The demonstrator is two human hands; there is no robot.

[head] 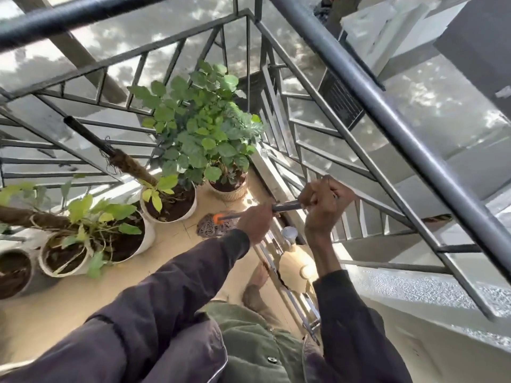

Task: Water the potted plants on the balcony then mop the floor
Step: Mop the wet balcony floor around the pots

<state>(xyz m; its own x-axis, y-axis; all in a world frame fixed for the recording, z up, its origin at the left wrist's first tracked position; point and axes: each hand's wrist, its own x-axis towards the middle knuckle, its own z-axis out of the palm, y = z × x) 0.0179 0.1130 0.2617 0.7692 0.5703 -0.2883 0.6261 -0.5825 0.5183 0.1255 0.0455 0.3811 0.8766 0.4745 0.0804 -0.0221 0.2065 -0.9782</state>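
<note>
Grey metal railing (pixel 304 87) fences a narrow balcony, its bars crossing the upper half of the frame, with dappled pavement visible far below through them. Beige floor tiles (pixel 55 305) fill the lower left. Along the left side stands a row of white pots (pixel 168 214) with dark soil: a leafy green plant (pixel 199 125) at centre, a smaller ribbed pot (pixel 229 193) just beside the railing base, and nearer pots at the left edge with pale yellow-green leaves and a coir-wrapped support pole (pixel 130 165) tilting toward the upper left.

Both hands grasp a metal mop handle (pixel 286 207) near the middle of the frame. The left hand (pixel 255 226), in a dark purple sleeve, is wrapped around the lower part of the shaft; the right hand (pixel 326 205) is clenched around it higher up, close to the railing. The mop head (pixel 214 226), grey strings under an orange collar, rests on the tiles between the pots and the railing base. A bare foot (pixel 258 275) shows at lower centre, above green trousers (pixel 257 344).
</note>
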